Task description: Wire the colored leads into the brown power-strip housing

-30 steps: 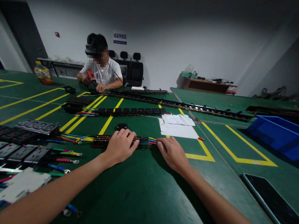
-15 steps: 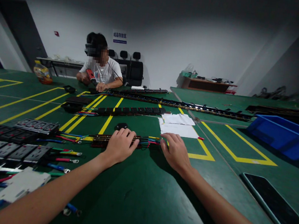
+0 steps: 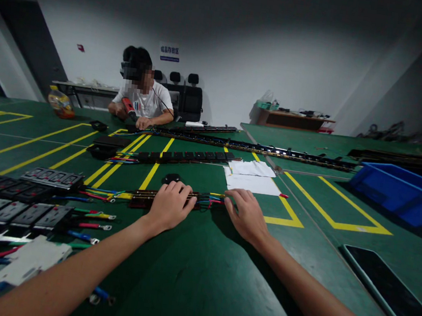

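My left hand (image 3: 170, 205) is closed over a dark strip with brass-coloured bars (image 3: 142, 198), fingers across its far side and thumb near its right end. Coloured wires (image 3: 210, 197), yellow, blue and red, run out of that end. Their tips disappear under the fingers of my right hand (image 3: 245, 213), which is closed on them; the exact grip is hidden. More coloured wires with ring terminals (image 3: 108, 195) leave the strip's left end. Just behind my left hand lies a small round black object (image 3: 171, 178).
Socket strips (image 3: 15, 213) with lugged cables and a white plastic part (image 3: 35, 259) lie at left. White papers (image 3: 252, 178), a blue bin (image 3: 399, 191) and a phone (image 3: 391, 288) are to the right. Across the green table (image 3: 195, 289), a person (image 3: 145, 98) holds a red power tool (image 3: 128, 106).
My right hand's fingers have shifted very slightly left on the wires. My left hand stays in place on the strip.
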{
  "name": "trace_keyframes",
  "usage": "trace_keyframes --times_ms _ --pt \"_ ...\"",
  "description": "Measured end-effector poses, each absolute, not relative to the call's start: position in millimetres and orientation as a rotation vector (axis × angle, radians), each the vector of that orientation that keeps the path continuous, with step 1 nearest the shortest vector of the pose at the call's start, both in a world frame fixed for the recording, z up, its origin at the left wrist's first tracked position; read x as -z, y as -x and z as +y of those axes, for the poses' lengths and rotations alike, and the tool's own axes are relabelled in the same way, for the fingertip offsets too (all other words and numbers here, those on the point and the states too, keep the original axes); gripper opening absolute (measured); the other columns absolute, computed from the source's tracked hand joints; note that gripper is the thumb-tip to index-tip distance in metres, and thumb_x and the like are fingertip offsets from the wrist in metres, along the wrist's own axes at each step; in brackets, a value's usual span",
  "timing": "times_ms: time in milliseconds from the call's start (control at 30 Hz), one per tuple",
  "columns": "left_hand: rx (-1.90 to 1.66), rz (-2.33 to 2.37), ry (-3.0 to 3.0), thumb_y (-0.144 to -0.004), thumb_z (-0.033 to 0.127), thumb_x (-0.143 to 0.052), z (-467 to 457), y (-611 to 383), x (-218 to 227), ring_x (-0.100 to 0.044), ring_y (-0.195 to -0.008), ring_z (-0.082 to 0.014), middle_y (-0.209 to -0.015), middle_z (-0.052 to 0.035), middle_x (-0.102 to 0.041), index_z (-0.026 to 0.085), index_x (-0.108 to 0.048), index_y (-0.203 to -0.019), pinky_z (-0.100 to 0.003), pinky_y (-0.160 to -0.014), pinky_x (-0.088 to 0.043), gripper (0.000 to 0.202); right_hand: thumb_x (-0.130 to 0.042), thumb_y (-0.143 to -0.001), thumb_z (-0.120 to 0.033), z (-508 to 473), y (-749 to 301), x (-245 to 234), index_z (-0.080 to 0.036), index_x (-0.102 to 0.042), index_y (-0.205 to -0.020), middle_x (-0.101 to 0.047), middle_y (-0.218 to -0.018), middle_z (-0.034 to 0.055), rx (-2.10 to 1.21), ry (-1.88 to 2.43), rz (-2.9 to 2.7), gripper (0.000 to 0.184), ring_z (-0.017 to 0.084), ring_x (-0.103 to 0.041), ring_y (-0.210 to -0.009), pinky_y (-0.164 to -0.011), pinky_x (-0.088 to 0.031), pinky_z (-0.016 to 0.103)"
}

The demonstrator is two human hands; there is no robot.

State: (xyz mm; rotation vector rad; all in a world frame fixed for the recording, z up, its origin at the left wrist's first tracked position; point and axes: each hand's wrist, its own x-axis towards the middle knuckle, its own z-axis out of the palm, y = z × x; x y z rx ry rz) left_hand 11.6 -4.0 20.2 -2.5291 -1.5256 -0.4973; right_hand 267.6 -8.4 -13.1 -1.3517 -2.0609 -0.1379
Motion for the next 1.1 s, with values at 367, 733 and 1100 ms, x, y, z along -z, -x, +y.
trace_keyframes --times_ms 367,733,1100 --pt "0.517 -1.502 2.519 -0.107 0.045 -0.037 -3.3 -11.4 -18.7 -0.06 -0.1 -0.0256 -0.111 -0.0101 -0.068 0.017 -0.066 -0.113 -0.042 -0.086 -0.046 0.041 -0.043 -0.108 -0.037 -10.7 -264.4 8.9 -0.022 -0.07 -0.112 -0.075 -0.102 0.0075 0.035 1.442 -2.155 0.031 0.025 -0.061 -0.098 -0.085 -0.045 0.038" --pt "0.487 -1.509 2.514 -0.107 0.044 -0.038 -3.3 -11.2 -19.2 -0.06 -0.102 -0.0265 -0.112 -0.0108 -0.068 0.017 -0.066 -0.113 -0.041 -0.086 -0.046 0.039 -0.043 -0.106 -0.034 -8.3 -268.4 13.0 -0.021 -0.07 -0.115 -0.075 -0.109 0.0106 0.139 1.375 -2.029 0.031 0.027 -0.062 -0.103 -0.089 -0.047 0.04" --pt "0.501 -1.521 2.533 -0.107 0.045 -0.035 -4.1 -11.7 -20.7 -0.06 -0.101 -0.0264 -0.113 -0.0114 -0.068 0.017 -0.066 -0.113 -0.041 -0.084 -0.047 0.042 -0.042 -0.107 -0.036 -9.1 -266.5 11.8 -0.02 -0.07 -0.113 -0.075 -0.105 0.0099 0.081 1.398 -2.114 0.033 0.026 -0.063 -0.101 -0.088 -0.047 0.04"
